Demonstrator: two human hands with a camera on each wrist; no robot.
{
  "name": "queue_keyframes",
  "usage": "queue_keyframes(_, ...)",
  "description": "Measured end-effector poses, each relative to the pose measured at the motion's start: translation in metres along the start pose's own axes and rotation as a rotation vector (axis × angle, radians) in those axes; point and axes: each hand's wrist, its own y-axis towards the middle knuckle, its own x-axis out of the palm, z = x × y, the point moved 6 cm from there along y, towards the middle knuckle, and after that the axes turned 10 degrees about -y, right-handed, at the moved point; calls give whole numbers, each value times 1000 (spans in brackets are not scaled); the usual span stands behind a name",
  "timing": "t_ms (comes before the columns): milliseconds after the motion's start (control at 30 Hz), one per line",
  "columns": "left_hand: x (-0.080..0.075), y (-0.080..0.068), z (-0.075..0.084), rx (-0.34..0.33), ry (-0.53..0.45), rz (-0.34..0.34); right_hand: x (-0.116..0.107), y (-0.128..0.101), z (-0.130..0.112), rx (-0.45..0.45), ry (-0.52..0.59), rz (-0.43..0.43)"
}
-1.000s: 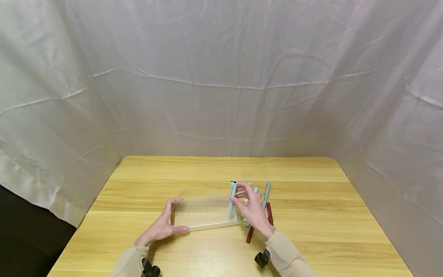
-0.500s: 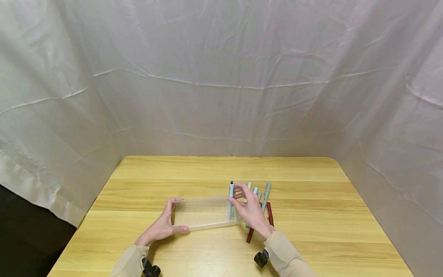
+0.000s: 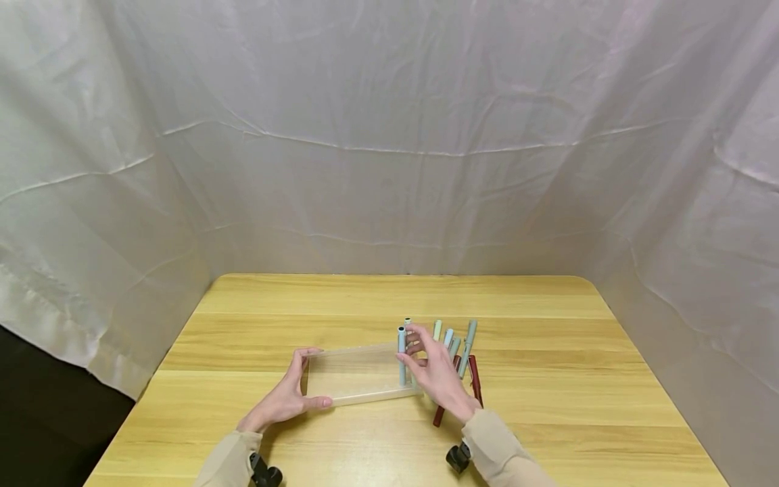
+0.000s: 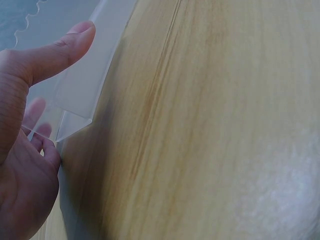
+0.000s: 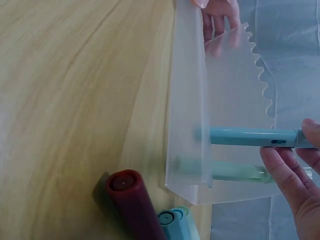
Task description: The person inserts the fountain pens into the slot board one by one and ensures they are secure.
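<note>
My left hand (image 3: 286, 399) grips the left end of a clear plastic pen stand (image 3: 359, 399), its thumb on the front lip and fingers behind the back panel. The panel's edge is scalloped in the right wrist view. With thumb and fingers, my right hand (image 3: 441, 375) pinches a light blue pen (image 5: 250, 136) near its upper end. This pen stands nearly upright at the stand's right part, its lower end behind the translucent front lip. Beside it, a pale green pen (image 5: 235, 171) rests in the stand at the right end, partly hidden by my right hand in the head view.
Right of the stand, several loose pens lie in a cluster on the wooden table (image 3: 548, 379): a dark red pen (image 3: 475, 375), a grey-green pen (image 3: 468, 345), a pale green-capped pen (image 3: 437, 329) and others. Grey-white curtains (image 3: 389, 203) surround the table's back and sides.
My right hand has shifted the blue pen slightly left, from tilted and overlapping the green pen to upright and apart from it. My left hand and the stand stay put.
</note>
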Motion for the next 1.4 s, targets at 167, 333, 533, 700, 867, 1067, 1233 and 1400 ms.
queue_keyframes(167, 0, -1, 1, 6, 1, 0, 2, -2, -2, -41, 2, -9)
queue_keyframes(333, 0, -1, 2, 5, 4, 1, 2, -5, -2, -66, -14, -9)
queue_keyframes(533, 0, -1, 1, 9, 1, -2, 2, -6, -2, -109, -38, -5)
queue_keyframes(700, 0, -1, 1, 7, -2, -3, 2, -7, -1, -125, -44, 1)
queue_keyframes(867, 0, -1, 1, 1, 1, -4, 2, -7, 0, -118, -51, 9)
queue_keyframes(1067, 0, 0, 1, -22, -9, -4, 1, -6, -2, -136, -68, 13)
queue_keyframes(1233, 1, 0, 2, -11, -16, -7, -1, -3, -3, -165, -156, 52)
queue_keyframes(1400, 1, 0, 3, -4, -17, -4, -4, 0, -4, -168, -236, 83)
